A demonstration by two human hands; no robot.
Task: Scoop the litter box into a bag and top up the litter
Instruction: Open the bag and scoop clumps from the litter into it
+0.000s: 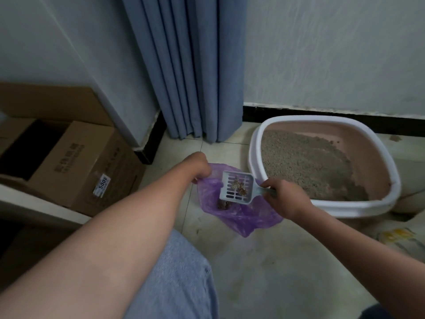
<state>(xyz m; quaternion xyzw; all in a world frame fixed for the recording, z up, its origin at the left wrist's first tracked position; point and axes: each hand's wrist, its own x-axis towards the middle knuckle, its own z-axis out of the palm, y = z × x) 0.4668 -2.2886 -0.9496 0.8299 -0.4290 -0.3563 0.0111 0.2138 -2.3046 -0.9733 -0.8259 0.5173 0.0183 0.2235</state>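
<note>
Emptying the scoop [236,188] over the bag [241,215] on the floor [264,268], just beside the litter box [253,157] near its left rim; best done by tipping the scoop slowly, low over the mouth, so clumps drop inside; worth keeping the far edge lifted and taut to stop spills. Left hand [198,165] curled at the bag's far edge, apparently pinching it up, fingers mostly hidden. Right hand [284,195] clamped round the scoop's handle, fingers closed tight; clumps in the scoop, one dark clump already in the bag. Topping up not yet begun.
</note>
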